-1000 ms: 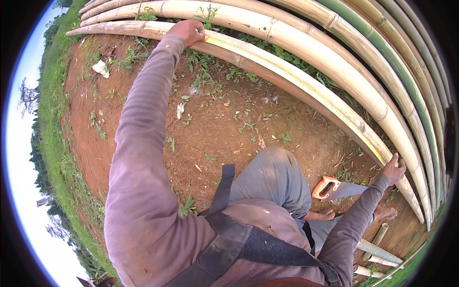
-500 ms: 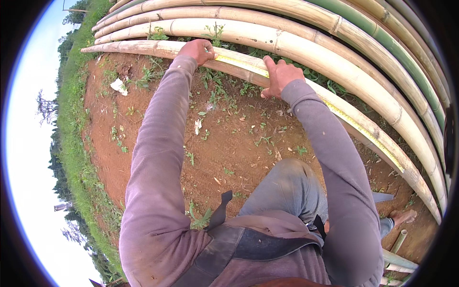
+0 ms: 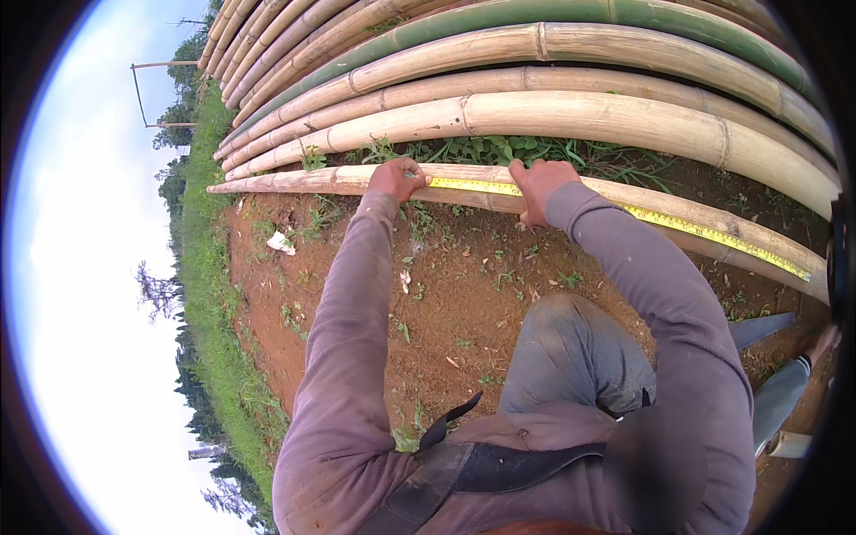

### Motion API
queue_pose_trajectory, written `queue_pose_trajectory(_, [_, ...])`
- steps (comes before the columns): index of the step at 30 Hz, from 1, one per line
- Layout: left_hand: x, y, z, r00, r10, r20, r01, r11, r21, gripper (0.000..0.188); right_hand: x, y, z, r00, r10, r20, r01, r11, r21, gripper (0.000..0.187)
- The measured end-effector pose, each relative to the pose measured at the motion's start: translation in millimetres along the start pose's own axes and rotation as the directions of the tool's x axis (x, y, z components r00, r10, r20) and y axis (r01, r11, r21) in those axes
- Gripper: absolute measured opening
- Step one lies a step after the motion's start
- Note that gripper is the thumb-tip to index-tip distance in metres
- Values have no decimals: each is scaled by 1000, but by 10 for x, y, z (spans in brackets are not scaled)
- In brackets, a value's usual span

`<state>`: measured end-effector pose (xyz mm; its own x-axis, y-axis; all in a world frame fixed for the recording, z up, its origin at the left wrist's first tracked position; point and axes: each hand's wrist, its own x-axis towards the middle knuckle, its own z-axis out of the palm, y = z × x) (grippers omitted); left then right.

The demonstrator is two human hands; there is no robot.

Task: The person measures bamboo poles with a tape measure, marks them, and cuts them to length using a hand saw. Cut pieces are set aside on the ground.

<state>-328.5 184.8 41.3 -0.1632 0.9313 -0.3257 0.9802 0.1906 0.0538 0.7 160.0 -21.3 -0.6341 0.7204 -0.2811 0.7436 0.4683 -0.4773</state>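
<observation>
A yellow tape measure [image 3: 713,234] lies stretched along the top of the nearest bamboo pole [image 3: 615,189], a pale, thick one. At the tape's far left end, my left hand [image 3: 398,179] is closed, thumb and fingers pinching it against the pole. My right hand [image 3: 544,187] grips over the pole a short way to the right, pressing the tape down; its fingers reach over the far side and are partly hidden. Past that hand, the tape runs on to the right and stops near the pole's right part. Both forearms are in purple-grey sleeves.
Beyond lie several long bamboo poles, pale ones [image 3: 588,119] and a green one [image 3: 499,27]. Weeds grow from reddish soil [image 3: 455,312]. A flat grey blade [image 3: 762,330] and a lower leg [image 3: 778,401] are at the right. A cut bamboo piece [image 3: 789,445] lies below.
The whole view has shifted, so the poles and both hands appear lower and farther right. My hands keep their hold on the tape and pole at about the same places.
</observation>
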Motion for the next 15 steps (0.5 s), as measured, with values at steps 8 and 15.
queue_pose_trajectory(8, [-1002,1703,590,997,40,71,-37,999,-37,31,-1515,936,262,987,157,-28,-160,977,-142,97])
queue_pose_trajectory(15, [-1594,2958,1059,993,117,25,-116,992,-49,26,-2653,1972,462,958,146,-249,-205,951,-233,99])
